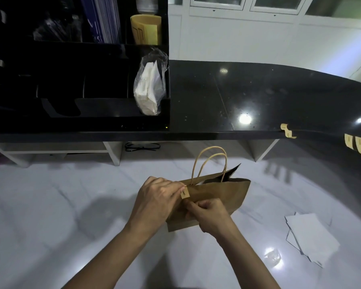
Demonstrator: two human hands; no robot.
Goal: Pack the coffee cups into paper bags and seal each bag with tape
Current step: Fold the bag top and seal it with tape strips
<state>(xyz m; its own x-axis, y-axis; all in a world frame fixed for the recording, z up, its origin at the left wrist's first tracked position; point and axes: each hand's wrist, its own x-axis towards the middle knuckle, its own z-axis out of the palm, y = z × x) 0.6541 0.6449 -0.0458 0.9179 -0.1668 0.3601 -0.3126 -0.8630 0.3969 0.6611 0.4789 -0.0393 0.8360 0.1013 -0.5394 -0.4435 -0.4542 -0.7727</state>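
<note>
Brown handled paper bag (pixel 219 197), one tan tape strip (pixel 185 193) on, far end gaping: left hand (pixel 154 202) grips its top, right hand (pixel 209 216) pinches its front.

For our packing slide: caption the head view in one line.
Left hand pinches a tape strip onto a brown paper bag gripped by the right hand.
</note>
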